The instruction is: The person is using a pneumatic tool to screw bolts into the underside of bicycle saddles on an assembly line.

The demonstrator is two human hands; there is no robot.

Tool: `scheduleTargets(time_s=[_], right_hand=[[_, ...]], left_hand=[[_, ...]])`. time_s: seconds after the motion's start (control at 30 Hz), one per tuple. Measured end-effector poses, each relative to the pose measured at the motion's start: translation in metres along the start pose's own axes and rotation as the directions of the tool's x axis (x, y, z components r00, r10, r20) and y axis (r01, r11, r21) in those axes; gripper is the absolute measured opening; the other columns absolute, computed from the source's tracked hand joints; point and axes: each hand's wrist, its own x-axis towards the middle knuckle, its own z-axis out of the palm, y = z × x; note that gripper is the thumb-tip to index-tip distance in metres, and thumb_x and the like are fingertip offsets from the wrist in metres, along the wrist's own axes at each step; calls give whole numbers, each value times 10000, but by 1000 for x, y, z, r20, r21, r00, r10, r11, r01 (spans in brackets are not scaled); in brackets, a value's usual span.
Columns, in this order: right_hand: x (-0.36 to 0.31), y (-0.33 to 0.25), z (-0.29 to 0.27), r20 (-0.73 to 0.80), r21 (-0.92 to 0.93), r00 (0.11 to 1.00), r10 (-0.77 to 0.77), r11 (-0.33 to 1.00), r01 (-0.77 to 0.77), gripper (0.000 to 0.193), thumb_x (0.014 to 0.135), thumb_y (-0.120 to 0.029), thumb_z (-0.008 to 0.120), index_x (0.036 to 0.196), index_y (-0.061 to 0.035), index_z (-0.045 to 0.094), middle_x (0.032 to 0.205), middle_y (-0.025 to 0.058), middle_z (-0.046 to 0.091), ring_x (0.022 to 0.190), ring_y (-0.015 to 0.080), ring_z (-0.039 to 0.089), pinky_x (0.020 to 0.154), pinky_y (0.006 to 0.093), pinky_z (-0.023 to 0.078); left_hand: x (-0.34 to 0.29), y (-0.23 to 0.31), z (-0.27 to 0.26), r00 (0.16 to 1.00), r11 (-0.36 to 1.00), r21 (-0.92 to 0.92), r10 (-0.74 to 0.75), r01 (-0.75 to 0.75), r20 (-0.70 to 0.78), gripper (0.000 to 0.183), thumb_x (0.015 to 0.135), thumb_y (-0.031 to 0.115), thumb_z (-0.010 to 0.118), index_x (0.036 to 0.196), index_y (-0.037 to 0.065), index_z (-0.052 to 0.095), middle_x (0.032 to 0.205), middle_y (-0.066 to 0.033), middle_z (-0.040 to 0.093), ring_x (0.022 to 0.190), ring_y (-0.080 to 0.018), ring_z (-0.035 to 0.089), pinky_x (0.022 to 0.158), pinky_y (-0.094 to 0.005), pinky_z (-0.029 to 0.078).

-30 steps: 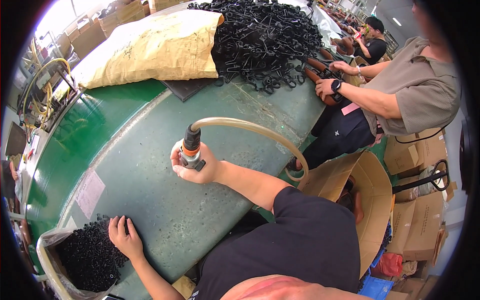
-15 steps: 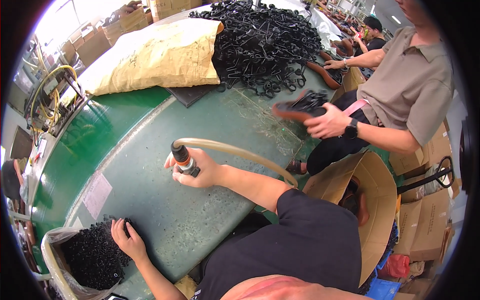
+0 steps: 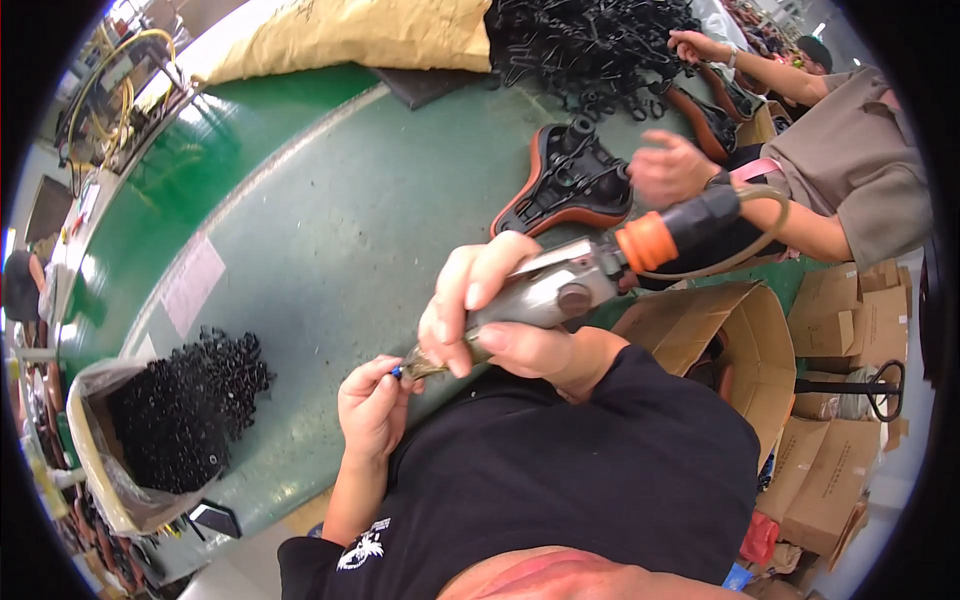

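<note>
A green-topped workbench (image 3: pixel 310 230) sweeps across the left and centre of the frame. In the upper right, a co-worker (image 3: pixel 830 190) in a grey-brown shirt has one hand at a heap of black metal fittings (image 3: pixel 590 50), the other blurred beside a bicycle saddle. An open cardboard carton (image 3: pixel 770 350) stands at the right of the frame, and a yellow sack (image 3: pixel 370 35) lies along the top edge, just left of the fittings. At the lower left, a plastic-lined bin (image 3: pixel 88 445) is tipped toward the bench, with small black parts (image 3: pixel 235 375) spilling over its mouth. The bicycle saddle (image 3: pixel 570 180) rests on the bench above centre, underside up.

Near the middle of the frame is a silver air screwdriver (image 3: pixel 545 300) with an orange collar, tilted, its nose toward the lower left. The right hand (image 3: pixel 545 352) is wrapped around its body, fingers curled and thumb along the near side. The left hand (image 3: pixel 370 405), left of it, has thumb and fingertips pinched at the nose, around a small blue piece (image 3: pixel 397 372), perhaps part of the tool; it is too small to tell.
</note>
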Motion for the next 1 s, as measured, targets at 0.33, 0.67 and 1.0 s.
scheduleTargets(time_s=[0.33, 0.67, 1.0], right_hand=[[-35, -19, 2, -80, -144, 997, -8, 990, -4, 248, 1012, -106, 670, 1197, -99, 506, 1058, 142, 615, 730, 225, 675, 770, 455, 569], [-56, -66, -84, -787, -406, 604, -125, 842, -356, 143, 912, 33, 651, 1035, -23, 606, 1204, 265, 691, 614, 259, 708, 599, 398, 601], [-21, -22, -97, -734, -422, 670, 112, 698, -578, 161, 886, 10, 664, 1012, -21, 570, 810, 88, 642, 604, 220, 693, 600, 361, 558]], left_hand=[[3, -16, 3, 969, 968, 198, -190, 157, 159, 287, 1053, 82, 668, 1304, -53, 701, 1183, -154, 716, 1086, -237, 691, 958, -369, 553], [27, 14, -5, 954, 301, 908, 163, -290, 250, 363, 867, -13, 815, 1217, -20, 719, 1139, -142, 745, 1068, -266, 712, 961, -355, 547], [22, 25, -11, 949, 278, 924, 245, -262, 196, 291, 896, -33, 782, 1180, -11, 726, 1088, -110, 751, 1003, -214, 707, 921, -324, 548]])
